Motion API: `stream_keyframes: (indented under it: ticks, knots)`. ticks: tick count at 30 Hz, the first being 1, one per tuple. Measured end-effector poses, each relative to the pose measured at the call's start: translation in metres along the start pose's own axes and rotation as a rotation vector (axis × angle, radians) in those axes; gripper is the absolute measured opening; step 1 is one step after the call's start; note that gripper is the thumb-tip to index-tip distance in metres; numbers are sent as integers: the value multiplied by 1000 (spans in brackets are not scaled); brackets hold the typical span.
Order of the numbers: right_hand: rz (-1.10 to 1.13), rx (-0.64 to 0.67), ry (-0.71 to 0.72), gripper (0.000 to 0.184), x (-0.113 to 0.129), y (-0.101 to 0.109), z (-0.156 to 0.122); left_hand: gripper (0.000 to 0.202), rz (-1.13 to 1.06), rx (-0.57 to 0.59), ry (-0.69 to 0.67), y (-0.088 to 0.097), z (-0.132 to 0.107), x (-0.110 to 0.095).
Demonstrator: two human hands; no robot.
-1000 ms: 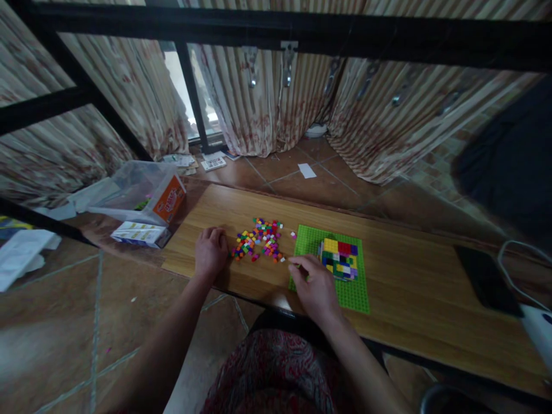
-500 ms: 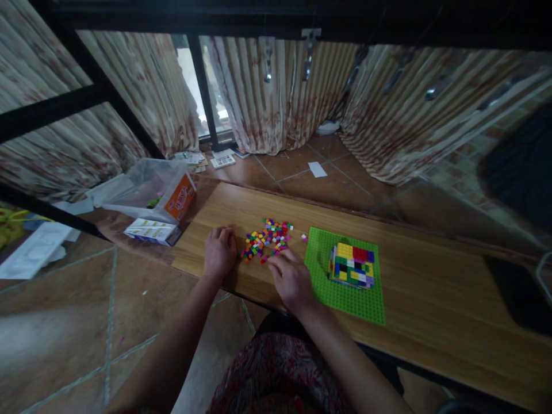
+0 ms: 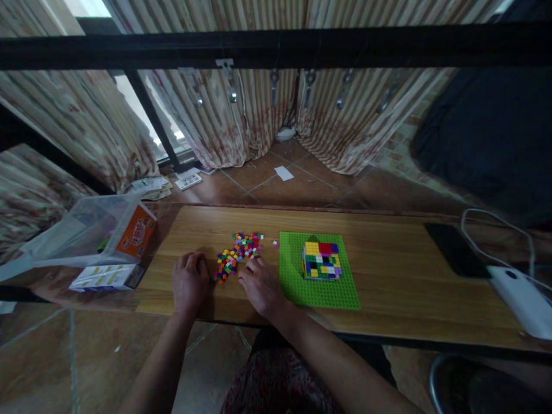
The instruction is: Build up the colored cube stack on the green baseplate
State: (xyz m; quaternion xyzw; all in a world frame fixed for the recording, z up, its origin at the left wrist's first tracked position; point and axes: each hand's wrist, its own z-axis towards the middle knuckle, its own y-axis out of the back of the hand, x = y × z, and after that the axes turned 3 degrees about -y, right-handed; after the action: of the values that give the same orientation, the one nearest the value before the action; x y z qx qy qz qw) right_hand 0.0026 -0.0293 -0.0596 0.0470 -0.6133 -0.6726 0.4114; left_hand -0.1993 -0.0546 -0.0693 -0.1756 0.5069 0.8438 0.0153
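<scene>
Tabletop (image 3: 397, 259) bears bricks (image 3: 227, 263), long axis slanting away rightward, between left hand (image 3: 190, 282) and right hand (image 3: 262, 286), grips unclear.

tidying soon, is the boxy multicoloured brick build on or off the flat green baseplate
On: the green baseplate shows around the multicoloured build.

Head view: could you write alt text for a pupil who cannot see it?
A person's left hand and right hand are either side of loose coloured bricks on a wooden table; whether either holds one is unclear. To the right, a brick block stands on a green baseplate.
</scene>
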Motion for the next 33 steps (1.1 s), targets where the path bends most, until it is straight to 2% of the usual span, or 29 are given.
stream_keyframes:
  ticks: [6,16,22,27,33]
  knots:
    - [38,-16,6,17,-11,-1,-4,25,-7,14,12,3,0,-3]
    - [266,-86,33,25,-24,4,-14,26,-16,19,34,-2,-3,-1]
    - [355,-166,-74,25,-31,11,-26,26,-21,20,54,-2,-4,-3]
    - [303,-255,-177,26,-39,15,-1,24,-39,18,61,-4,-6,-3]
    - [147,-156,-227,21,-44,9,42,22,-48,8,56,-4,-6,-2]
